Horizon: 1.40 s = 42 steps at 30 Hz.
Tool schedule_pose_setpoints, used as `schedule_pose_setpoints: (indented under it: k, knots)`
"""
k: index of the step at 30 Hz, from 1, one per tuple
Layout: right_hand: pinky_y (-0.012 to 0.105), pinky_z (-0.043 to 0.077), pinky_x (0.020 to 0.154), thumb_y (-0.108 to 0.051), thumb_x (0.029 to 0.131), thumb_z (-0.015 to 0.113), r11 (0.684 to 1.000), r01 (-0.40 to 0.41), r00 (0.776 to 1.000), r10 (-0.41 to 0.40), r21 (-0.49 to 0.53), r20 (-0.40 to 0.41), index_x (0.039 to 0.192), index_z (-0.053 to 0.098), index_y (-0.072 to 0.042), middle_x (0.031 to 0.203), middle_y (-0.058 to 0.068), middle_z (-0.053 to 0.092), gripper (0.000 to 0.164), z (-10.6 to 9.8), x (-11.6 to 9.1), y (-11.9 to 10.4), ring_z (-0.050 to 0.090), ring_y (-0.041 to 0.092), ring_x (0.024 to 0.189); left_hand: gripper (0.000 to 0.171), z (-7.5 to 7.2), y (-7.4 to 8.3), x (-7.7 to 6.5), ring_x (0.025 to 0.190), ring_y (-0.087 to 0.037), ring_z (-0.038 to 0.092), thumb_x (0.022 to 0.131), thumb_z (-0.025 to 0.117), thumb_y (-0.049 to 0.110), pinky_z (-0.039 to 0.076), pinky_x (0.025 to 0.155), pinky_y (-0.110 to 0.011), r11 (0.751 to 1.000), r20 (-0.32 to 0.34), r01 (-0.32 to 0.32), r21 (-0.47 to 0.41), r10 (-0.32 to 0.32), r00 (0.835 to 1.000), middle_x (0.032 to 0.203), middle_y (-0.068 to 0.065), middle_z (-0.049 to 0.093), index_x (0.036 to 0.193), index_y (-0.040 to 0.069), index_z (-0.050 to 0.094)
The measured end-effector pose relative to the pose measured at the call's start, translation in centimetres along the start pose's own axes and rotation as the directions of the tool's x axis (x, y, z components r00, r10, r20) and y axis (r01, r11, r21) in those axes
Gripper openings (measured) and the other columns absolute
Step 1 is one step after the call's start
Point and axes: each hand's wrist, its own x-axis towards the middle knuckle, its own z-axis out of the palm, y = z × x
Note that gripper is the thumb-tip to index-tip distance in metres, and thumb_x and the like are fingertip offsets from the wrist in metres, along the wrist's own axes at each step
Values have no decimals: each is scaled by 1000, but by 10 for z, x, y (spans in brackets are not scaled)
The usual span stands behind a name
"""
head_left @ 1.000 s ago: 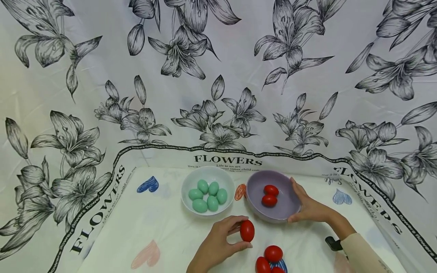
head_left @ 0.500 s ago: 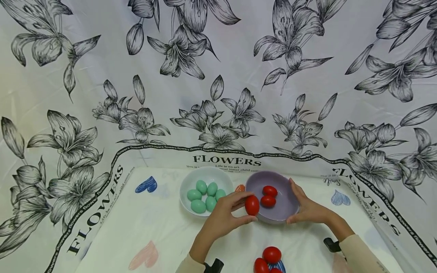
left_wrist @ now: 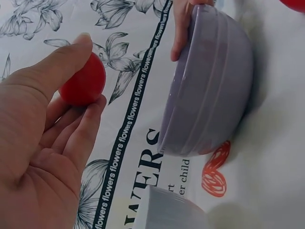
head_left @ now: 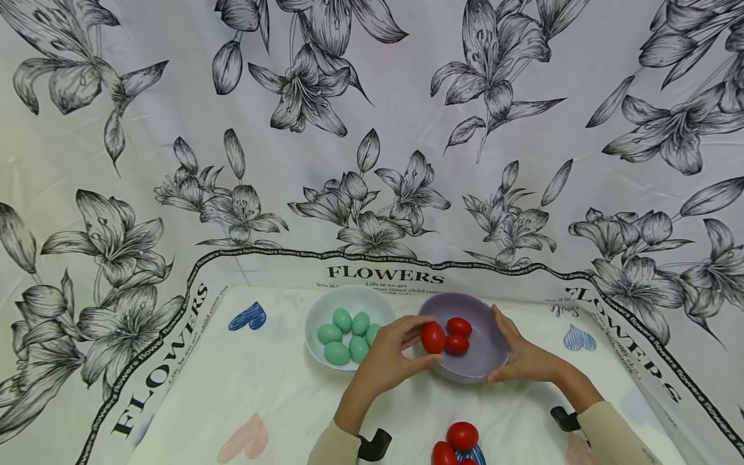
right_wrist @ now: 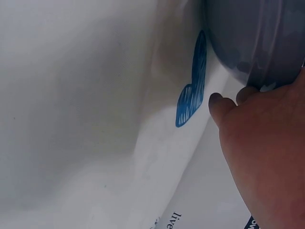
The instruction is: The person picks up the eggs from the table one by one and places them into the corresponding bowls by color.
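Note:
My left hand [head_left: 388, 356] pinches a red egg [head_left: 433, 338] between thumb and fingers, at the left side of the purple bowl [head_left: 485, 345]. In the left wrist view the egg [left_wrist: 85, 82] is up off the cloth, above the bowl's rim level. Two red eggs [head_left: 458, 344] lie inside the purple bowl. My right hand [head_left: 527, 358] holds that bowl by its right side, thumb at the front and fingers at the back rim. Seen from the right wrist, the fingers [right_wrist: 248, 95] are against the bowl's outer wall [right_wrist: 267, 38].
Left of the purple bowl stands a pale bowl [head_left: 318, 352] with several green eggs [head_left: 337, 353]. Several red eggs [head_left: 462, 436] lie on the white cloth [head_left: 290, 413] at the front edge of view. A flower-printed cloth [head_left: 372, 161] hangs behind.
My left hand has carried the red egg up from the cloth in front to the left side of the purple bowl. My right hand stays at the bowl.

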Motion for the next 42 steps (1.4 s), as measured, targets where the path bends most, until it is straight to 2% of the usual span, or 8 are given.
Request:
schedule_pose_setpoints:
  k: [3, 8, 13, 22, 28, 32, 36, 42]
  knots:
    - [76, 30, 113, -36, 72, 98, 1000, 0, 1000, 0, 20, 2, 168, -17, -21, 174, 23, -8, 151, 0, 0, 0, 9, 54, 156, 64, 2, -1, 5, 128, -11, 64, 87, 90, 27, 52, 102, -20, 999, 14, 15, 38, -15, 1000, 136, 2, 66, 145, 20, 62]
    - [77, 31, 113, -36, 72, 97, 1000, -7, 1000, 7, 15, 3, 168, -18, -18, 174, 23, -9, 151, 0, 1, 0, 9, 54, 155, 63, 9, -3, 15, 127, -8, 62, 89, 88, 34, 51, 104, -21, 985, 61, 32, 168, -43, 997, 138, 5, 65, 145, 20, 62]
    - [73, 31, 114, -34, 73, 97, 1000, -5, 1000, 5, 19, 11, 168, -17, -16, 175, 22, -10, 150, 0, 1, -2, 8, 54, 156, 64, 18, -6, 29, 125, -8, 61, 90, 88, 34, 48, 109, -28, 946, 140, 17, 322, -65, 988, 141, 8, 65, 146, 18, 62]
    - [55, 31, 119, -32, 73, 98, 1000, -3, 1000, 3, -5, 15, 168, -19, -18, 175, 20, -8, 151, 1, 0, -2, 9, 48, 157, 60, 38, -18, 52, 124, -8, 62, 87, 91, 22, 49, 108, -23, 896, 283, -50, 441, -86, 955, 137, 4, 68, 141, 12, 66]
    - [64, 30, 118, -34, 72, 98, 1000, -3, 1000, 3, -4, 12, 168, -19, -19, 175, 20, -8, 151, 2, -1, -2, 8, 49, 157, 58, 51, -19, 60, 117, -9, 64, 84, 93, 24, 54, 101, -25, 841, 316, -30, 540, -169, 934, 129, 5, 71, 136, 13, 69]
    - [43, 28, 121, -34, 73, 98, 1000, 1, 1000, -1, -13, 10, 168, -18, -18, 176, 18, -9, 151, 0, -1, -2, 6, 48, 158, 59, 58, -20, 65, 114, -9, 64, 82, 95, 24, 54, 100, -24, 802, 336, -35, 597, -210, 918, 127, 5, 71, 134, 13, 70]
    - [23, 23, 117, -33, 73, 98, 1000, 3, 1000, -3, -5, 9, 168, -17, -16, 176, 16, -9, 150, -1, -1, -1, 5, 47, 158, 59, 62, -18, 73, 113, -9, 64, 80, 97, 23, 53, 101, -23, 779, 356, -50, 625, -227, 906, 124, 7, 72, 133, 14, 72]
    - [29, 26, 119, -35, 73, 98, 1000, -4, 1000, 4, -13, 8, 168, -17, -19, 176, 17, -9, 151, 0, -3, -2, 5, 47, 158, 53, 68, -11, 80, 105, -7, 64, 79, 98, 26, 52, 97, -21, 737, 407, -103, 668, -246, 880, 115, 9, 73, 126, 18, 75]
